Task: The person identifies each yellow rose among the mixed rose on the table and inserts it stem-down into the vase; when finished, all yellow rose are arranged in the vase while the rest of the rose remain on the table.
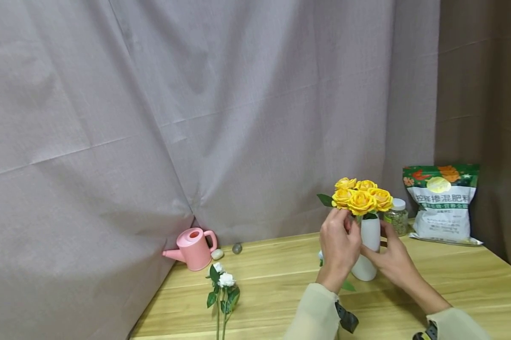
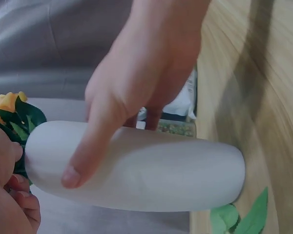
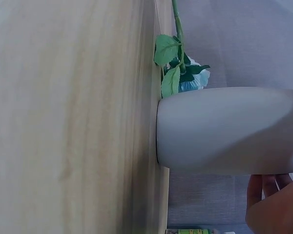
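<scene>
A white vase (image 1: 364, 269) stands upright on the table, with a bunch of yellow roses (image 1: 361, 202) at its mouth. My right hand (image 1: 393, 257) grips the vase's side, the thumb across its front in the left wrist view. At the rim, my left hand (image 1: 339, 245) pinches the roses by their green leaves and stems (image 2: 27, 117); its fingertips are partly hidden. Behind the vase lies a pale flower (image 3: 194, 80) with green leaves (image 3: 167, 49), mostly covered by my left hand in the head view.
White roses (image 1: 226, 280) lie on the table (image 1: 276, 297) at left. Beyond them are a pink watering can (image 1: 194, 250), a light pebble (image 1: 217, 254) and a dark pebble (image 1: 237, 248). A lidded jar (image 1: 397, 219) and a fertilizer bag (image 1: 442, 210) stand back right, before grey curtains (image 1: 259, 118).
</scene>
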The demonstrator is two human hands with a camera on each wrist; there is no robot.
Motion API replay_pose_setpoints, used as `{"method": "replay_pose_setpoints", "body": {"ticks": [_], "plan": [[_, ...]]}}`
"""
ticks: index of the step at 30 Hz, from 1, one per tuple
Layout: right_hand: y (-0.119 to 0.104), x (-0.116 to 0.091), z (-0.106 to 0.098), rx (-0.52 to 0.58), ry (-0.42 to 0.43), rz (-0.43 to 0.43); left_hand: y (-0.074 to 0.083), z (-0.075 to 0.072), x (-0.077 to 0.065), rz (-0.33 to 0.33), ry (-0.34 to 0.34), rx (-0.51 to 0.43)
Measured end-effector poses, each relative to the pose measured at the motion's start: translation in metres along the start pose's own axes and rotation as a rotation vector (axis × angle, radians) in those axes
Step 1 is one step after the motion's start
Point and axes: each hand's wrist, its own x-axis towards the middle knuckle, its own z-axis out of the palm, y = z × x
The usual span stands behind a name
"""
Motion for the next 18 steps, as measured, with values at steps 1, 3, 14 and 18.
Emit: {"method": "replay_pose_setpoints", "body": {"ticks": [1,3,14,18], "plan": [[0.0,0.0,0.0,0.0,-0.002,0.0,-0.001,0.001,-0.001,-0.006,-0.004,0.001],[-0.001,0.0,0.001,0.002,-0.006,0.0,-0.003,0.002,-0.002,-0.015,-0.002,0.004],[-0.005,0.0,0.008,0.019,-0.048,0.083,-0.019,-0.02,-0.015,-0.01,-0.02,-0.153],[-0.004,-0.004,0.005,0.02,-0.06,0.116,-0.038,-0.043,-0.027,-0.009,-0.083,-0.179]]}}
